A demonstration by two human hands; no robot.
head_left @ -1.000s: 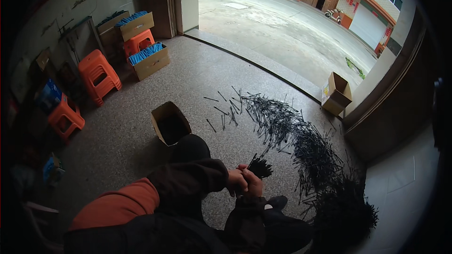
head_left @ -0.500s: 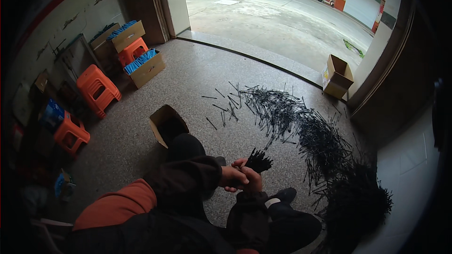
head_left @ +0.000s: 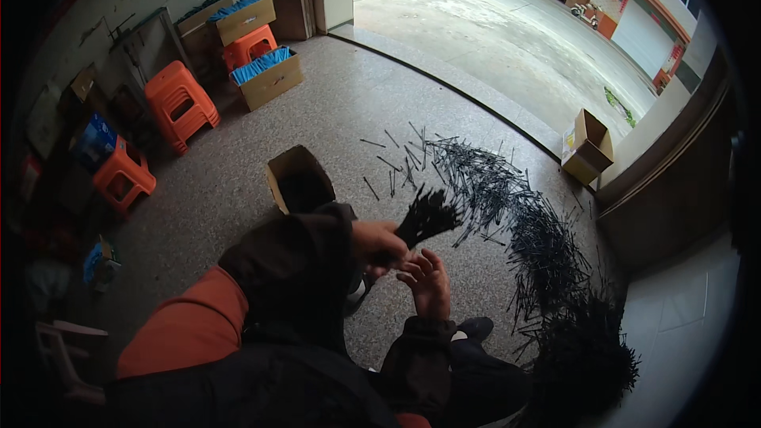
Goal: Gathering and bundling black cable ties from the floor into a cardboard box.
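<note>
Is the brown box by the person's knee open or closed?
Open. The cardboard box has its top flaps up, and you can look into its dark inside. Whether anything lies in it cannot be told.

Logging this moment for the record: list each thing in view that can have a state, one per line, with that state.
left hand: closed around a bundle of black sticks
bundle of black sticks: held, fanned out, tips up and to the right
right hand: open, fingers spread, beside the bundle
cardboard box by the knee: open, inside dark
cardboard box at the doorway: open
black sticks on the floor: loose, strewn in a long heap
</note>
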